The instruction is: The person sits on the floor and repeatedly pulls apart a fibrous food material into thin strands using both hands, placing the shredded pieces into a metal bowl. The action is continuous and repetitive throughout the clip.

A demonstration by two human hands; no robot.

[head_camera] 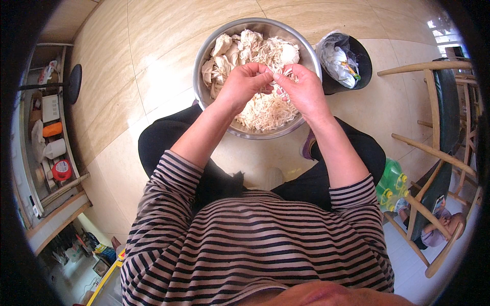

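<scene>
A round stainless steel basin (200,76) stands on the floor before me, between my knees. Large pale, fibrous pieces of food (222,57), perhaps cooked chicken meat, lie along its far and left side. A heap of fine pale shreds (268,113) fills the near side. Over the middle of the basin, my left hand (249,82) and my right hand (302,86) meet at the fingertips. Both pinch thin pale strands (281,72) between thumb and fingers. A smooth whitish lump (289,53) rests beyond my right hand. My curled fingers partly hide the strands.
A black bin (365,65) with a plastic bag of waste touches or nearly touches the basin's right side. Wooden chairs (432,111) and green bottles with yellow caps (390,179) stand rightward. A person (440,229) is at lower right. An open drawer (57,126) holds household items at left.
</scene>
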